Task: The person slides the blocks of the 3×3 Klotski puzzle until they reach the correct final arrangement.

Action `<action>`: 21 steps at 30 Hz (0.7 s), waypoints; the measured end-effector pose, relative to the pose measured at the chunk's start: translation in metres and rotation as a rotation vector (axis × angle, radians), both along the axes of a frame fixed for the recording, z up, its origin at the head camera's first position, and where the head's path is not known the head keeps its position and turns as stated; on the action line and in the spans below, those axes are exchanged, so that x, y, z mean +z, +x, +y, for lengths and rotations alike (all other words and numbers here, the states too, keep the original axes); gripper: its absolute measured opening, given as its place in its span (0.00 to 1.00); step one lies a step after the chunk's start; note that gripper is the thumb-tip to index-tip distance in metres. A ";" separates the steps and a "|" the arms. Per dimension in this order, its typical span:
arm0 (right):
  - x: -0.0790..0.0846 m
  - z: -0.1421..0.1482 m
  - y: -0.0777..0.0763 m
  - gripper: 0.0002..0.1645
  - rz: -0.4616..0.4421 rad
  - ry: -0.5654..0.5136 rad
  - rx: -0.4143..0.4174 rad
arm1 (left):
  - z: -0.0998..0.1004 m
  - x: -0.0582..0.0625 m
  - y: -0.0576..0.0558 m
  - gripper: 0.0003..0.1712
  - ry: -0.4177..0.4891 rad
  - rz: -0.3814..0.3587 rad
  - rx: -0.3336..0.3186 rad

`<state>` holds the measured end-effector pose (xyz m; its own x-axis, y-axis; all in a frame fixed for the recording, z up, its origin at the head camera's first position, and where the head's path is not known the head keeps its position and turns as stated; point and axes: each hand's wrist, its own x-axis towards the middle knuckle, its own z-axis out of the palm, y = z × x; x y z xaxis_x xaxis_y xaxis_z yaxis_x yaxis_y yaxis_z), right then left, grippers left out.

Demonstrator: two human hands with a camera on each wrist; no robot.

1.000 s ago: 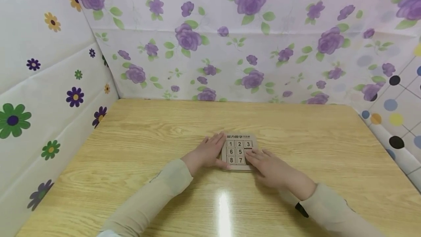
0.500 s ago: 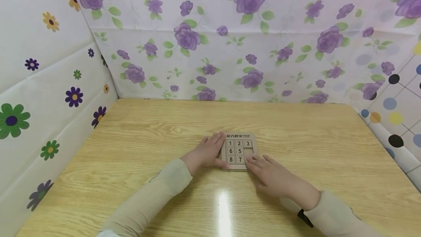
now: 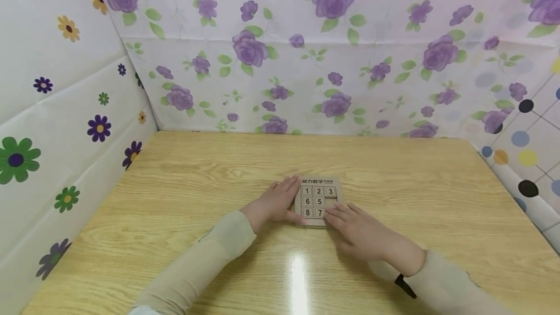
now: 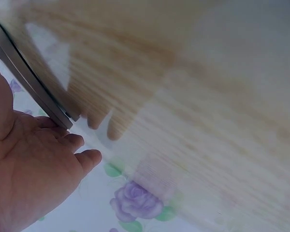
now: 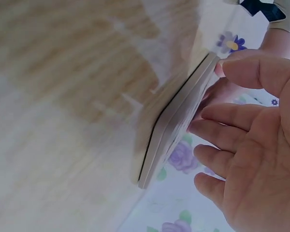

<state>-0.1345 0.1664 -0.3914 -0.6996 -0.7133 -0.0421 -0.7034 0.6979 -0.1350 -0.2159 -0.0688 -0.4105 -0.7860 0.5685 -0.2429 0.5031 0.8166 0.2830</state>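
A sliding number puzzle (image 3: 320,181) lies on the table in the head view, with Chinese print above its tiles. Its top row shows 1, 2, 3; then come 6, 5 and a bare slot, then 8 and 7. The lower right cell is hidden under my right hand (image 3: 365,232), whose extended fingertips touch it. My left hand (image 3: 275,203) rests along the left side, fingers straight at the upper corner and thumb on the lower edge. In the right wrist view my right fingers (image 5: 217,130) hover close over the board (image 5: 176,121). The left wrist view shows the board's edge (image 4: 31,79) beside my left palm (image 4: 34,169).
The wood-grain table (image 3: 218,169) carries a bright light reflection in front of the puzzle. Purple-flowered cloth (image 3: 280,62) rises behind it, with a daisy-print cloth (image 3: 65,125) at the left and a dotted one (image 3: 525,159) at the right.
My right fingertips have moved down from the middle right cell to the lower right one. The middle right slot now shows bare. My left hand has stayed in place.
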 end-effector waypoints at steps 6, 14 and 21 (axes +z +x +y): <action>0.001 -0.010 -0.010 0.35 -0.009 -0.005 -0.017 | 0.000 0.001 0.001 0.66 0.002 -0.010 0.007; -0.006 -0.017 -0.020 0.37 -0.055 0.010 -0.033 | 0.000 0.000 0.002 0.66 0.013 -0.014 -0.003; -0.006 -0.010 -0.023 0.38 -0.100 0.007 -0.072 | 0.000 0.002 0.001 0.66 0.005 -0.011 0.000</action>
